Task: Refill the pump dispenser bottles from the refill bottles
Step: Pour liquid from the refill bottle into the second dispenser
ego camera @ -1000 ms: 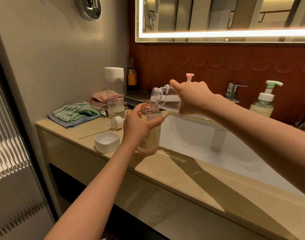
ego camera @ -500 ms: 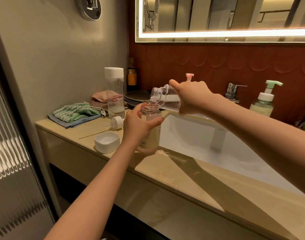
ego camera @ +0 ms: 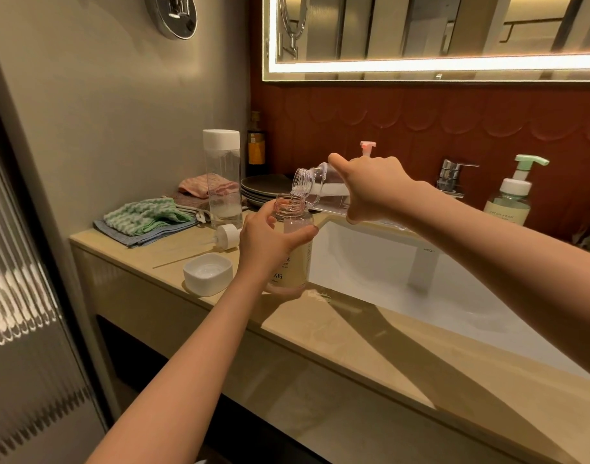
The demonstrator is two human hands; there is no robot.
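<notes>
Dispenser bottle (ego camera: 292, 262) in left hand (ego camera: 265, 244)

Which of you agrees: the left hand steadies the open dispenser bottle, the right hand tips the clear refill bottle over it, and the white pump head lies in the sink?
No: the head view shows the white plastic pump head lying on the beige counter.
</notes>
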